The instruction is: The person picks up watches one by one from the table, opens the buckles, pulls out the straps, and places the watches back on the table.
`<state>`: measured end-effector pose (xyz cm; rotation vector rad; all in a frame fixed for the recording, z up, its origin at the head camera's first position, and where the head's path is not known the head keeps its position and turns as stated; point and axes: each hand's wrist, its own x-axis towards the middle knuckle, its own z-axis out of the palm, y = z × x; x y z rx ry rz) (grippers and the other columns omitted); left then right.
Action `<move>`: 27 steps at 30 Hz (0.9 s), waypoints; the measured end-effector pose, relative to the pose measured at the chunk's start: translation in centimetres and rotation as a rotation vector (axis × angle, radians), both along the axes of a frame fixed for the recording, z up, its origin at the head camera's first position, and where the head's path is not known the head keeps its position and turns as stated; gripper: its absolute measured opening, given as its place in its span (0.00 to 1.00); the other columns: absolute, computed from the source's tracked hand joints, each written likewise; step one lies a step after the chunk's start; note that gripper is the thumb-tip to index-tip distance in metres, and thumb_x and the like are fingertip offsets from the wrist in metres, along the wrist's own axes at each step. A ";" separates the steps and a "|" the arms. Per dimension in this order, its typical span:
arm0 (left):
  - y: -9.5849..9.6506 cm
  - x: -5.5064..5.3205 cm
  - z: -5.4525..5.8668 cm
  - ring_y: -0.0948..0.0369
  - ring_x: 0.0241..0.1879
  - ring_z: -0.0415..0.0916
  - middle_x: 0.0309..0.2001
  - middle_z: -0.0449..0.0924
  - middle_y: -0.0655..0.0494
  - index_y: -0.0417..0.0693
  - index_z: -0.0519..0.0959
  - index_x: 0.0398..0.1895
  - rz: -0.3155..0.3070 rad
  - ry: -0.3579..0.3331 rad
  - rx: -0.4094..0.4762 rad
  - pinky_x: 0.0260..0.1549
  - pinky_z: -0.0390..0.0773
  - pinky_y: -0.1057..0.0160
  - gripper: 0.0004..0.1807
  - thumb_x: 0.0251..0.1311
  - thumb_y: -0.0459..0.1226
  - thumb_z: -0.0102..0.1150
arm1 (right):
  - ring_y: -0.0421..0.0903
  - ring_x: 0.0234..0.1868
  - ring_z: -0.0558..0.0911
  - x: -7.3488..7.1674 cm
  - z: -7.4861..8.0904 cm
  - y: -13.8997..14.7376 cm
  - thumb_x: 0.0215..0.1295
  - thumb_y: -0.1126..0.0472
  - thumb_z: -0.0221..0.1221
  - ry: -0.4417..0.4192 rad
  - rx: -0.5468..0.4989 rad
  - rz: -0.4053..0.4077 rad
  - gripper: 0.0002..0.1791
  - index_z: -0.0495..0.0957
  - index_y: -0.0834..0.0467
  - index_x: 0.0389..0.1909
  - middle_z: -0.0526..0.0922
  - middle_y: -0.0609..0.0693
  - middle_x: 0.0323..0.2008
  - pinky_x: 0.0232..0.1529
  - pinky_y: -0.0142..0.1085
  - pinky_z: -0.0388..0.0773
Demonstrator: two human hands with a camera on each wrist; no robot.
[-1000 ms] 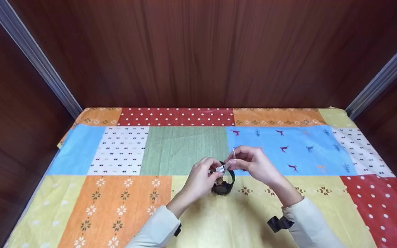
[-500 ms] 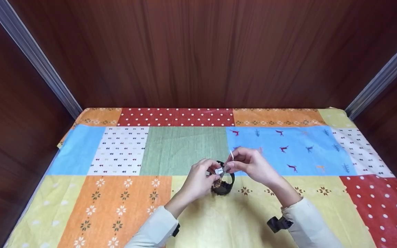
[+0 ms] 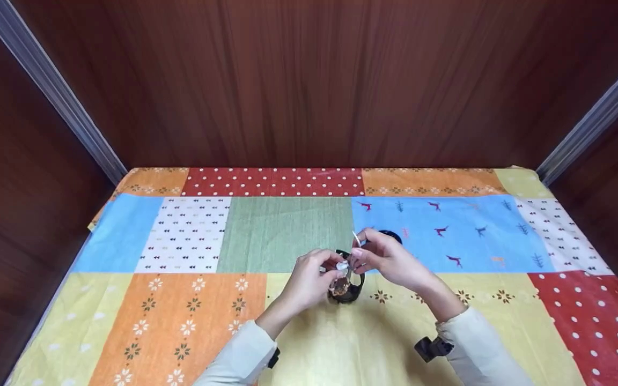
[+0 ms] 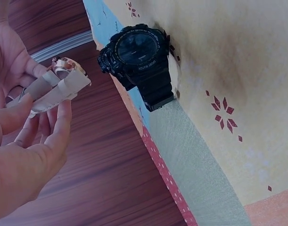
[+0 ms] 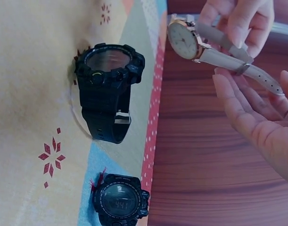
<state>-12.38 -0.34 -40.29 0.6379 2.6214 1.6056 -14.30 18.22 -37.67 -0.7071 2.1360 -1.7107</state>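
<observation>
A wristwatch (image 5: 183,40) with a pale strap and rose-gold case is held in the air between both hands. My left hand (image 3: 313,277) pinches its strap near the case. With thumb and fingers, my right hand (image 3: 390,264) holds the free end of the strap, whose tip sticks up in the head view. In the right wrist view the strap passes through a keeper loop. Below the hands, a black sport watch (image 4: 137,49) stands on the cloth with its band closed in a ring. The clasp details are partly hidden by fingers.
Another black digital watch (image 5: 119,201) lies farther back, partly behind my right hand in the head view. The patchwork tablecloth (image 3: 180,321) covers the table. Brown wood-grain panels (image 3: 309,80) close in the back and sides.
My right hand has shifted slightly left, and the strap tip now leans left. The farther black watch has come into view behind it. My left hand has barely moved.
</observation>
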 end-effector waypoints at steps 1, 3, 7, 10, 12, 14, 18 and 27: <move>0.0 0.0 0.0 0.58 0.35 0.76 0.32 0.78 0.52 0.37 0.78 0.35 -0.002 -0.006 0.004 0.35 0.76 0.70 0.07 0.52 0.28 0.61 | 0.58 0.36 0.80 0.0 0.0 0.0 0.67 0.66 0.49 -0.009 -0.003 0.003 0.07 0.66 0.69 0.36 0.77 0.66 0.32 0.38 0.49 0.78; -0.1 -0.1 0.1 0.59 0.33 0.76 0.30 0.79 0.52 0.38 0.79 0.35 -0.006 -0.023 0.012 0.35 0.76 0.69 0.06 0.52 0.28 0.61 | 0.59 0.37 0.79 0.0 -0.1 0.0 0.66 0.66 0.50 -0.022 -0.017 0.013 0.07 0.66 0.69 0.36 0.77 0.66 0.33 0.37 0.51 0.78; -0.2 -0.1 0.3 0.60 0.33 0.77 0.29 0.80 0.54 0.40 0.79 0.35 -0.011 -0.063 0.018 0.36 0.76 0.66 0.06 0.53 0.29 0.61 | 0.60 0.36 0.80 0.0 -0.2 0.0 0.63 0.70 0.53 -0.035 -0.052 0.026 0.07 0.65 0.70 0.36 0.77 0.66 0.32 0.35 0.49 0.79; -0.3 0.0 0.4 0.60 0.33 0.76 0.30 0.80 0.55 0.41 0.79 0.35 -0.011 -0.073 0.027 0.36 0.75 0.64 0.06 0.53 0.30 0.61 | 0.57 0.34 0.80 -0.1 -0.3 -0.1 0.58 0.73 0.57 0.009 -0.040 0.034 0.10 0.66 0.70 0.36 0.77 0.66 0.31 0.34 0.45 0.79; -0.3 0.0 0.5 0.60 0.33 0.76 0.30 0.80 0.56 0.42 0.79 0.35 -0.008 -0.082 0.036 0.37 0.75 0.63 0.06 0.53 0.30 0.61 | 0.53 0.34 0.81 -0.1 -0.4 -0.1 0.54 0.74 0.60 0.051 -0.010 0.034 0.12 0.66 0.70 0.35 0.78 0.64 0.31 0.34 0.42 0.79; -0.3 0.0 0.5 0.60 0.33 0.76 0.29 0.80 0.56 0.42 0.79 0.35 -0.005 -0.089 0.042 0.37 0.75 0.63 0.06 0.52 0.30 0.61 | 0.50 0.34 0.81 0.0 -0.6 -0.2 0.51 0.75 0.62 0.093 0.020 0.032 0.14 0.66 0.69 0.34 0.79 0.62 0.30 0.33 0.38 0.79; -0.3 0.0 0.4 0.60 0.33 0.76 0.30 0.80 0.56 0.43 0.79 0.36 0.000 -0.097 0.042 0.37 0.75 0.63 0.07 0.52 0.30 0.62 | 0.49 0.34 0.81 0.1 -0.9 -0.3 0.47 0.77 0.63 0.139 0.042 0.016 0.17 0.66 0.68 0.33 0.80 0.61 0.29 0.32 0.34 0.78; -0.4 0.0 0.4 0.58 0.34 0.77 0.35 0.81 0.52 0.41 0.79 0.38 -0.012 -0.055 0.064 0.37 0.75 0.64 0.08 0.53 0.31 0.61 | 0.50 0.33 0.80 0.0 -1.0 -0.5 0.47 0.80 0.61 0.145 0.047 -0.010 0.17 0.67 0.69 0.37 0.79 0.61 0.30 0.33 0.35 0.79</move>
